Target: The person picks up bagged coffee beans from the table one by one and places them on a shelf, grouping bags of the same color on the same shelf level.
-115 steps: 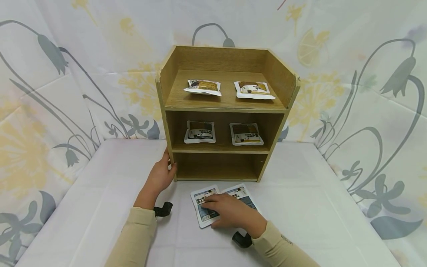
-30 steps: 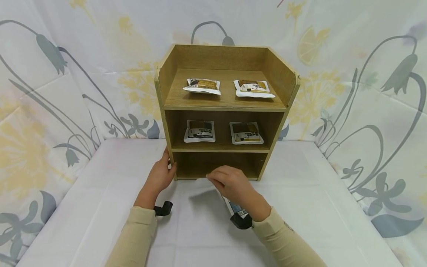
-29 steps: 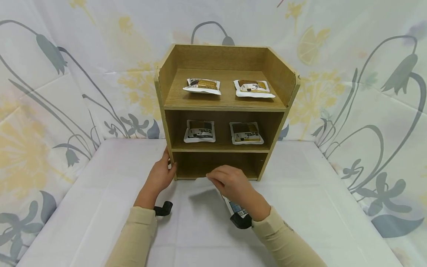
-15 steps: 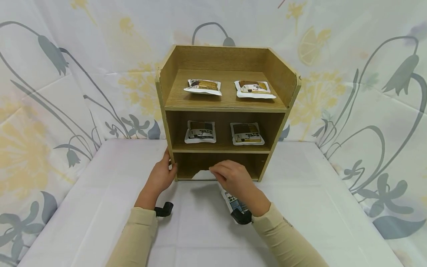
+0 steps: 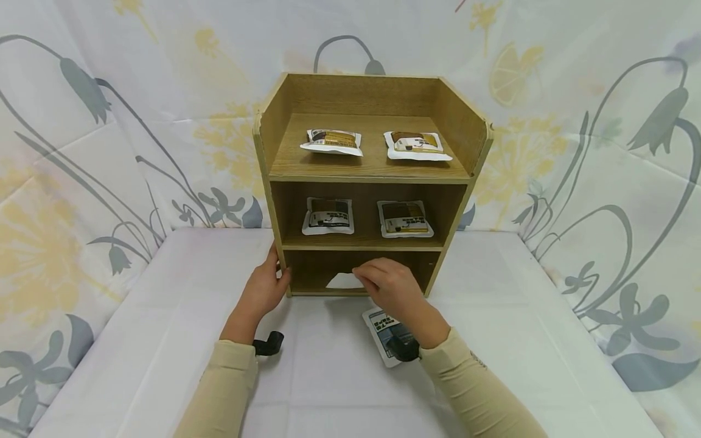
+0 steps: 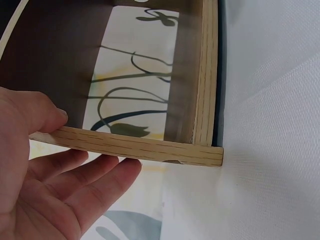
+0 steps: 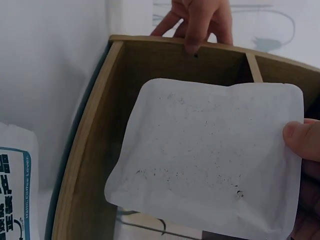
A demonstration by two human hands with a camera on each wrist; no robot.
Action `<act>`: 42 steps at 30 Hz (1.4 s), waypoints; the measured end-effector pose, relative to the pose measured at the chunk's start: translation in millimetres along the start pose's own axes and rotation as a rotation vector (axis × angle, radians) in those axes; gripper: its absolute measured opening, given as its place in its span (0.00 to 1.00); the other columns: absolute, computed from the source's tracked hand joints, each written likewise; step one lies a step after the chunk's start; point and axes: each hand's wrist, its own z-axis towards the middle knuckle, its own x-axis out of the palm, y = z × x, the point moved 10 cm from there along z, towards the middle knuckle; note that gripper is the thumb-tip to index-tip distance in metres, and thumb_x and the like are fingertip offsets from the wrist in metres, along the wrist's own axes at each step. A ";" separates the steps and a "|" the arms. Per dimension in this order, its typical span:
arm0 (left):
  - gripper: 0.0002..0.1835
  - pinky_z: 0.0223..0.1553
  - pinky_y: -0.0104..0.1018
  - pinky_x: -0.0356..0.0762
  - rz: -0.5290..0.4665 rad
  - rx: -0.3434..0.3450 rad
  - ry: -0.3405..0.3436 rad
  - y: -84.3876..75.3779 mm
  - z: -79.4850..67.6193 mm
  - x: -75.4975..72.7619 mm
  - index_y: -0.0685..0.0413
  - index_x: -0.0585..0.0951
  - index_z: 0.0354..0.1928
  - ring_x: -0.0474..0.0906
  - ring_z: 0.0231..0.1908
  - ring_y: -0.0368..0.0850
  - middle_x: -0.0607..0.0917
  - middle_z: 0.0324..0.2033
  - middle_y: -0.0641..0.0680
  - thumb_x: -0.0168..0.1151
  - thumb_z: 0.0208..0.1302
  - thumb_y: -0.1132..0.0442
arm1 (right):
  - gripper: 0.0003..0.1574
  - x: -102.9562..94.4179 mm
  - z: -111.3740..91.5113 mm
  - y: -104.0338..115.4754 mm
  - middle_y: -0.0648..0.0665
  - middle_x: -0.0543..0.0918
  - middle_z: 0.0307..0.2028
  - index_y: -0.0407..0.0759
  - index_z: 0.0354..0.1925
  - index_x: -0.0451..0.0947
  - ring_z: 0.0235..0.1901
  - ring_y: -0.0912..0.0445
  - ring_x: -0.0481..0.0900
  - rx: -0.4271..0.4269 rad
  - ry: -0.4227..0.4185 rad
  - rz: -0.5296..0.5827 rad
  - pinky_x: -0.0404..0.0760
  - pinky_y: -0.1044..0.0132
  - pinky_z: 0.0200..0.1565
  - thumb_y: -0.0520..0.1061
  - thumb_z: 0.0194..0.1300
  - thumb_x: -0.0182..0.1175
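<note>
My left hand grips the left side panel of a small wooden shelf; in the left wrist view the thumb lies inside the panel and the fingers outside. My right hand pinches a flat white coffee packet by one edge, its plain side towards the wrist camera. In the head view this packet appears in front of the bottom compartment, partly hidden by the hand. A second packet, blue and white, lies on the table under the right wrist.
Two brown-and-white packets lie on the top shelf. On the middle shelf lie two darker ones. White cloth covers the table, and flowered cloth hangs behind and beside it.
My right hand has lifted the left blue packet off the table and carried it up and forward to the bottom compartment, lately drifting slightly right. My left hand stays on the shelf's side.
</note>
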 end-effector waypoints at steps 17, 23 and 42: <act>0.38 0.50 0.54 0.81 -0.010 0.014 -0.008 -0.3 -1.1 -0.7 0.57 0.44 0.76 0.76 0.59 0.64 0.74 0.61 0.70 0.49 0.72 0.61 | 0.08 20.9 -3.1 -2.8 0.47 0.87 0.32 0.40 0.35 0.87 0.35 0.55 0.85 0.029 -0.034 0.015 0.85 0.65 0.39 0.36 0.53 0.71; 0.38 0.50 0.54 0.81 -0.019 0.021 -0.010 -1.4 -0.9 -0.7 0.55 0.44 0.76 0.76 0.58 0.65 0.75 0.61 0.70 0.50 0.71 0.61 | 0.07 31.6 -3.4 0.7 0.48 0.87 0.32 0.41 0.35 0.87 0.34 0.56 0.85 0.037 -0.025 0.010 0.84 0.66 0.39 0.36 0.53 0.71; 0.38 0.51 0.54 0.80 -0.025 0.003 0.003 -1.3 -0.2 -0.8 0.56 0.44 0.76 0.75 0.60 0.64 0.74 0.62 0.69 0.50 0.71 0.61 | 0.07 66.2 0.5 18.2 0.52 0.87 0.32 0.47 0.33 0.87 0.34 0.59 0.84 0.004 0.010 -0.106 0.83 0.67 0.39 0.41 0.52 0.73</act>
